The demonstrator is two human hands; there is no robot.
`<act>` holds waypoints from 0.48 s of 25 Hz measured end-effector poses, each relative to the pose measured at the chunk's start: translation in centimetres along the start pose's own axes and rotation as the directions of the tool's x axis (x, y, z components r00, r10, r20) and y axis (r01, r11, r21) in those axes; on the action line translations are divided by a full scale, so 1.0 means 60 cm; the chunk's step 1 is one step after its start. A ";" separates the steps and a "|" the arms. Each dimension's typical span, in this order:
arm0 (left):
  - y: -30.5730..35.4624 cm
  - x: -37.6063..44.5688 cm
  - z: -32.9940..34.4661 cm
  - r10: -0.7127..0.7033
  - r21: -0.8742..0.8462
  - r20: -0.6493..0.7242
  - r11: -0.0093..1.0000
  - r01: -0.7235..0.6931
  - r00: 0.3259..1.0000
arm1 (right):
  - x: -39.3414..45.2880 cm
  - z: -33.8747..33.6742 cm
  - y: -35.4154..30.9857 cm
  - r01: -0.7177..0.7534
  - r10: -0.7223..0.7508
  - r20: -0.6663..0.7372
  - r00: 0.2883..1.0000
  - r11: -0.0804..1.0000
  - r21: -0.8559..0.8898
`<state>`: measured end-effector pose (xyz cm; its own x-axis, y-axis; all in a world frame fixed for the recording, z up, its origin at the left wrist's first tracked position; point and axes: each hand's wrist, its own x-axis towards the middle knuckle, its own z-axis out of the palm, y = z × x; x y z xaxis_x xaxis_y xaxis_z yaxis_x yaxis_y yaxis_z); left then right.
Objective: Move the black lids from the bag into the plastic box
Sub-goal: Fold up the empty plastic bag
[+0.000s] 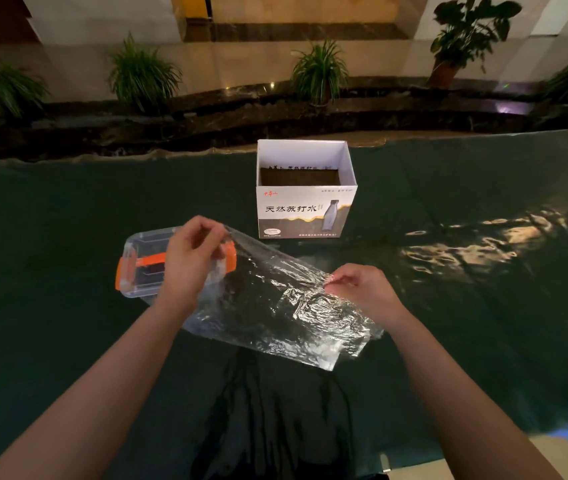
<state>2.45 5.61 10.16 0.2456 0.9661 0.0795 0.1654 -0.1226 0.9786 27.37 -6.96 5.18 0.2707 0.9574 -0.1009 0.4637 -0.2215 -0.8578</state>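
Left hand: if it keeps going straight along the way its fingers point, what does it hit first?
The left hand pinches the clear plastic bag's top corner, fingers pointing up and right. Straight on, it would probably meet the white open cardboard box first; depth is unclear, so it might pass above the green table cover.

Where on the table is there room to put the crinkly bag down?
Bare dark green tablecloth lies left of the clear plastic box with orange latches and right of the white cardboard carton. It is crowded in the middle, where the left hand and right hand hold the clear plastic bag.
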 end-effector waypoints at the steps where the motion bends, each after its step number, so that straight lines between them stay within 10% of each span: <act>1: -0.006 -0.005 -0.002 0.015 0.038 -0.068 0.999 -0.012 0.998 | -0.001 -0.004 0.002 -0.001 0.001 0.007 1.000 1.000 -0.022; 5: -0.017 -0.009 -0.019 0.211 0.345 -0.149 0.927 -0.149 0.966 | 0.000 -0.034 0.015 -0.033 0.035 0.010 0.999 0.990 -0.134; 12: -0.012 -0.003 -0.012 0.160 0.169 -0.207 0.978 -0.125 0.965 | 0.003 -0.048 0.011 -0.092 0.099 0.013 0.995 0.961 -0.261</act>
<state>1.62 5.66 9.59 0.0654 0.9600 0.2723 0.2927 -0.2793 0.9145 30.12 -7.48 6.05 0.3043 0.9331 -0.1916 0.6409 -0.3493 -0.6835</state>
